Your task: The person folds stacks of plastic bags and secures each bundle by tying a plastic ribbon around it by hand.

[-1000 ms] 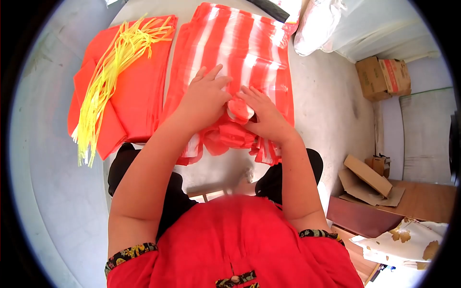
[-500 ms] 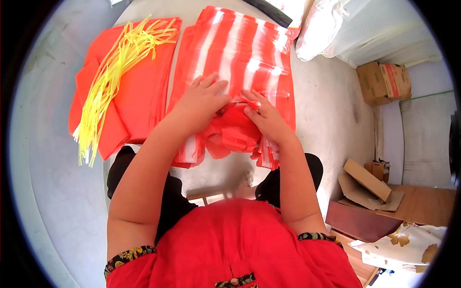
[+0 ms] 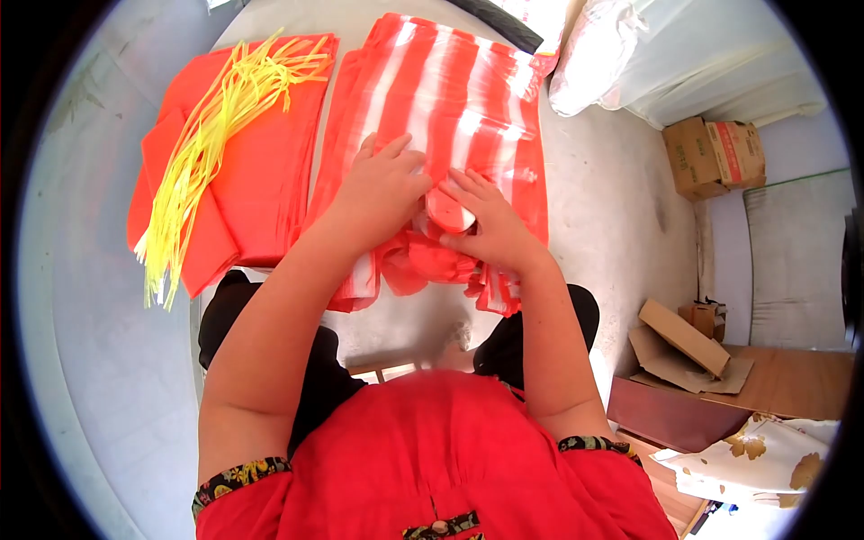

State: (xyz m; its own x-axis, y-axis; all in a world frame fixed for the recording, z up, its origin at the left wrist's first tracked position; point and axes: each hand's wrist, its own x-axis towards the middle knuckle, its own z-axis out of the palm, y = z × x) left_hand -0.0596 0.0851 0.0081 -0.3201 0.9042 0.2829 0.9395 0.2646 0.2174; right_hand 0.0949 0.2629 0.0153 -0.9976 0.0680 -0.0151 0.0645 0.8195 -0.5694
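Striped plastic lies beside the red stack, left hand spread over it, right hand at a fold, whether gripping I can't tell; gathering seems underway, wanting steady fingers next.

We look forward and steeply down from head height, close above the red shirt, with the hands farther ahead, near mid-view.

Strips on sheets; plastic stack right
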